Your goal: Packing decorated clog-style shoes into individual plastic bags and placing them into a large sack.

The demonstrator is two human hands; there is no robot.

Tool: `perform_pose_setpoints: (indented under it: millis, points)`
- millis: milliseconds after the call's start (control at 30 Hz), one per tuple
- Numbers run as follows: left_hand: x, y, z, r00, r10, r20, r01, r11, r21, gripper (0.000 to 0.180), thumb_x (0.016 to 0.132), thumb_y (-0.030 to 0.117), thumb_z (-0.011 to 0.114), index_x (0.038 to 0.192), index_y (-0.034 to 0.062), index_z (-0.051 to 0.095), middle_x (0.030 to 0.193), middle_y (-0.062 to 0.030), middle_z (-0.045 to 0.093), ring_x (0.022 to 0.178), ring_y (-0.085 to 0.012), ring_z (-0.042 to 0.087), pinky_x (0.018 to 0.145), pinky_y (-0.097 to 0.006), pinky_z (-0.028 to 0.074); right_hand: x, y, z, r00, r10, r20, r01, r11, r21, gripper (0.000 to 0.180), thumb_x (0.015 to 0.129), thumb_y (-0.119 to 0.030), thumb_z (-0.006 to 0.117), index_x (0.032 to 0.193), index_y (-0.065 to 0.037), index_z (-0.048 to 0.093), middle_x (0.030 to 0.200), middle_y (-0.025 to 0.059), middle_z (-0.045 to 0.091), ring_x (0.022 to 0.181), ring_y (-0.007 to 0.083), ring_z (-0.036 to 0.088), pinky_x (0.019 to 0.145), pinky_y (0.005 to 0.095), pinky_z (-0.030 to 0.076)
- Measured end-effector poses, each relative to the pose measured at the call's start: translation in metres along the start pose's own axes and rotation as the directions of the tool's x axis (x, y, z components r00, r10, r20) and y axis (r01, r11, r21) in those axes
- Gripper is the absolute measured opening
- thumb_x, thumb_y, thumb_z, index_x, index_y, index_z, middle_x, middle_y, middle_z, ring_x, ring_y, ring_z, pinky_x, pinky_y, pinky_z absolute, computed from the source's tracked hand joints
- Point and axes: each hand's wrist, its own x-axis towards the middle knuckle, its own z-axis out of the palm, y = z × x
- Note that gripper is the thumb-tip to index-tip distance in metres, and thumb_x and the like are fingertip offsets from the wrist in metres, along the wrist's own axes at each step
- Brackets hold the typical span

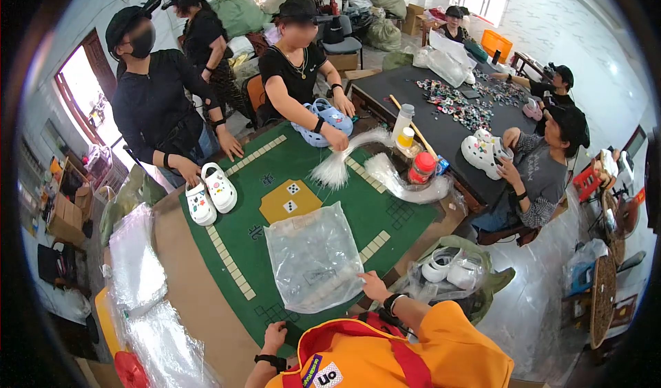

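A clear plastic bag lies flat and creased on the green mat in front of me. My right hand is at its lower right corner, with the fingers closed on the edge. My left hand rests low at the near edge of the mat, apart from the bag. Its fingers are loosely bent, and nothing shows in them. A pair of white clogs with colourful charms stands at the mat's left, by a co-worker's hand. Across from me, another co-worker handles light blue clogs beside a bundle of clear plastic strands.
A red-lidded jar and a yellow-labelled bottle stand at the right edge. Clear plastic sleeves pile up at left. A sack of white clogs sits at right. Co-workers sit at a black table strewn with small charms.
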Motion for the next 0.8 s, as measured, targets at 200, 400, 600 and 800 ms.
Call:
perform_pose_setpoints:
  millis: [200, 400, 600, 800]
  points:
    - [0.002, 0.008, -0.005, 0.999, -0.027, 0.032, 0.028, 1.0, -0.014, 0.03, 0.071, 0.014, 0.058, 0.1, 0.0063, 0.059, 0.09, -0.0177, 0.057, 0.084, -0.0303, 0.057, 0.074, -0.037, 0.046, 0.007, -0.009, -0.004, 0.995, -0.064, -0.08, 0.064, 0.998, -0.008, 0.04, 0.072, -0.009, 0.047, 0.111, -0.018, 0.052, 0.099, 0.0151, 0.05, 0.092, 0.034, 0.051, 0.079, 0.0395, 0.043]
    - [0.003, -0.005, 0.002, 1.0, -0.02, 0.014, 0.02, 1.0, -0.021, 0.03, 0.071, 0.015, 0.058, 0.1, 0.0075, 0.06, 0.09, -0.0175, 0.056, 0.083, -0.0303, 0.056, 0.075, -0.037, 0.045, 0.007, -0.003, -0.002, 0.991, -0.015, 0.131, 0.018, 1.0, -0.022, 0.038, 0.074, -0.014, 0.048, 0.111, -0.018, 0.052, 0.1, 0.0178, 0.051, 0.094, 0.0344, 0.051, 0.081, 0.04, 0.042]
    - [-0.003, 0.013, -0.003, 1.0, -0.005, -0.022, 0.005, 1.0, 0.005, 0.029, 0.072, 0.016, 0.057, 0.099, 0.0081, 0.06, 0.091, -0.0175, 0.056, 0.084, -0.0307, 0.056, 0.075, -0.037, 0.045, 0.006, 0.003, -0.001, 0.993, 0.009, 0.121, -0.006, 1.0, -0.027, 0.036, 0.075, -0.017, 0.049, 0.111, -0.019, 0.052, 0.1, 0.0187, 0.051, 0.096, 0.0348, 0.05, 0.083, 0.0396, 0.041]
    - [0.004, 0.003, 0.001, 1.0, 0.007, -0.01, -0.007, 1.0, 0.001, 0.029, 0.072, 0.016, 0.057, 0.099, 0.0077, 0.06, 0.09, -0.0178, 0.056, 0.083, -0.0311, 0.056, 0.075, -0.037, 0.045, 0.007, 0.007, 0.003, 0.995, -0.022, 0.102, 0.022, 1.0, -0.003, 0.036, 0.075, -0.017, 0.049, 0.111, -0.019, 0.052, 0.099, 0.0179, 0.051, 0.095, 0.0345, 0.05, 0.082, 0.0388, 0.041]
